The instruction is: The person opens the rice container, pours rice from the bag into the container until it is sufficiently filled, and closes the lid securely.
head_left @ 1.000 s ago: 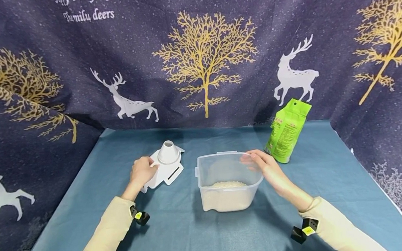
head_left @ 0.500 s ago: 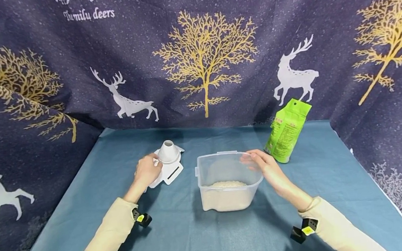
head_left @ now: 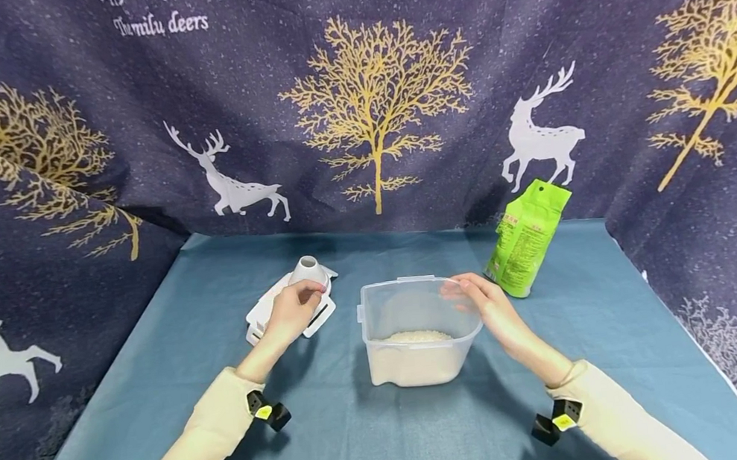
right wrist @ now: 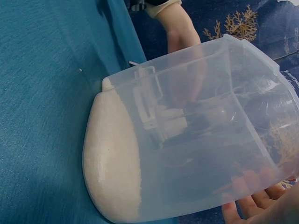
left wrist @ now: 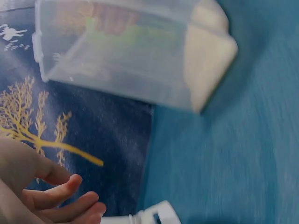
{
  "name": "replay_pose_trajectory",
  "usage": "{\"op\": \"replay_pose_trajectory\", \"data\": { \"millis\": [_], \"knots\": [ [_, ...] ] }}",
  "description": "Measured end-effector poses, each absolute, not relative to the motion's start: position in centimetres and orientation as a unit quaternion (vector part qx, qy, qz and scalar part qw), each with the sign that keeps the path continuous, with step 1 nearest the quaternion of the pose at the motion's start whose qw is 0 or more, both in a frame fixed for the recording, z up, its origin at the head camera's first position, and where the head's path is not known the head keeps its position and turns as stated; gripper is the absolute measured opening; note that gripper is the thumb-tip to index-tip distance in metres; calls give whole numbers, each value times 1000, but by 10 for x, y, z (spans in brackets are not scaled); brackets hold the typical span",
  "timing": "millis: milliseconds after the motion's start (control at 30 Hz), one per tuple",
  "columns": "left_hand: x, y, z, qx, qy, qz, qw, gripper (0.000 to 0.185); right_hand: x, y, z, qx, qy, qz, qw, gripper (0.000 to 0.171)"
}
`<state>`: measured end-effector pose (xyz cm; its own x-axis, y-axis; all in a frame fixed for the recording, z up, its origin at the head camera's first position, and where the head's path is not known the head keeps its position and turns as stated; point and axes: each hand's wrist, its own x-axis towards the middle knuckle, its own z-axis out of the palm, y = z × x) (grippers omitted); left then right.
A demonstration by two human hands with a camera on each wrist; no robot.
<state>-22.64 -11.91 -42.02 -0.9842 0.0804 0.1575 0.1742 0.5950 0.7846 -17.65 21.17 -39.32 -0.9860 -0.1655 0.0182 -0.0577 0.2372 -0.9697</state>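
We see the left hand (head_left: 292,313) lying on top of the white lid (head_left: 263,317), its fingers curled over the part beside the round spout (head_left: 307,269), though we cannot tell whether they grip it or only rest there; the lid sits on the blue tablecloth (head_left: 390,437), just left of the clear tub (head_left: 415,330), close to it but apart; in the left wrist view the fingers (left wrist: 60,196) are loosely bent above a white corner of the lid (left wrist: 149,217). The right hand (head_left: 487,306) is at the tub's right rim, fingers fairly straight and laid against the wall; in the right wrist view the fingertips (right wrist: 252,205) press on the clear wall of the tub (right wrist: 201,140). The tub stands upright in the middle of the cloth, its bottom filled with white rice (head_left: 414,339). A green bag (head_left: 526,239) stands upright behind the right hand, near the tub but not touching it; the dark curtain with deer and trees (head_left: 369,102) hangs behind.
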Motion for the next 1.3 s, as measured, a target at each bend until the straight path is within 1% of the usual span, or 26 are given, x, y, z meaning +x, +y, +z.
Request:
{"op": "replay_pose_trajectory", "data": {
  "millis": [100,267,367,467,833,1033,1167,1300],
  "knots": [
    [-221,-111,-417,-78,-864,-498,14,22,-176,212,-393,-73,785,-614,43,46],
    [-212,-96,-410,-86,-799,-591,-67,38,-177,211,-394,-72,785,-613,44,46],
    [-208,-89,-406,-84,-779,-614,-97,46,-177,212,-394,-71,785,-614,44,46],
    [-205,-83,-404,-81,-772,-620,-114,50,-176,212,-394,-70,784,-616,44,46],
    [-200,-67,-402,-65,-762,-633,-119,48,-176,211,-394,-70,779,-622,42,47],
    [-196,-60,-400,-82,-764,-627,-126,49,-177,211,-394,-69,777,-625,41,46],
    [-194,-55,-398,-84,-771,-621,-113,49,-177,211,-395,-70,778,-623,42,46],
    [-192,-50,-397,-88,-777,-617,-89,44,-177,212,-394,-73,778,-622,42,47]
  ]
}}
